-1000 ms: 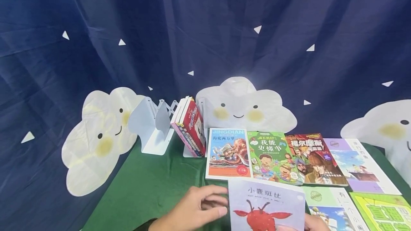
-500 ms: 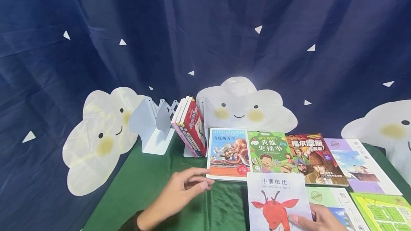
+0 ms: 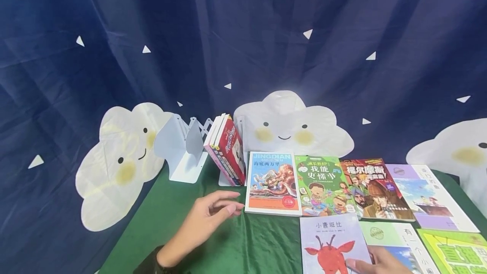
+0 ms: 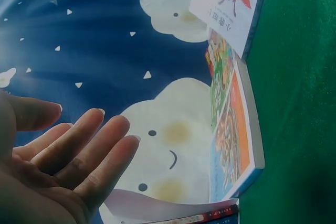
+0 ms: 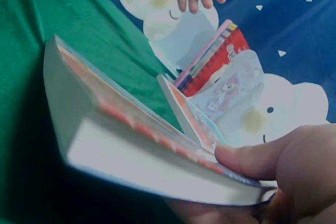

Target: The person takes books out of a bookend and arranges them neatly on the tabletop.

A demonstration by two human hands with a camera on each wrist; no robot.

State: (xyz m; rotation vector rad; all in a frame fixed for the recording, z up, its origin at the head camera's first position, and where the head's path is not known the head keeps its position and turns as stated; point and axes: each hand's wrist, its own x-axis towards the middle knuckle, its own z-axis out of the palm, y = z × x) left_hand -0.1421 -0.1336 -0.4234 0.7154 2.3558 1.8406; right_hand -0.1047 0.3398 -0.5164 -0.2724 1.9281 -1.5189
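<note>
A lavender book with a red deer on its cover (image 3: 330, 246) is gripped at its right edge by my right hand (image 3: 380, 260). In the right wrist view the thumb of that hand (image 5: 294, 166) presses on top of the book (image 5: 157, 166), with fingers underneath. My left hand (image 3: 203, 219) hovers over the green cloth, fingers loosely bent and holding nothing. Its fingertips are near the lower left corner of a book with an octopus cover (image 3: 273, 183). The left wrist view shows the palm and spread fingers of the left hand (image 4: 68, 166).
White metal bookends (image 3: 184, 155) stand at the back left. Several upright books (image 3: 228, 151) lean against the right plate. Lying flat to the right are a green book (image 3: 323, 185), a detective book (image 3: 376, 189) and several others. A dark blue curtain (image 3: 243, 54) hangs behind.
My right hand has carried the deer book to the right, away from my left hand. The left hand has let go space and moved left. The other books stay put.
</note>
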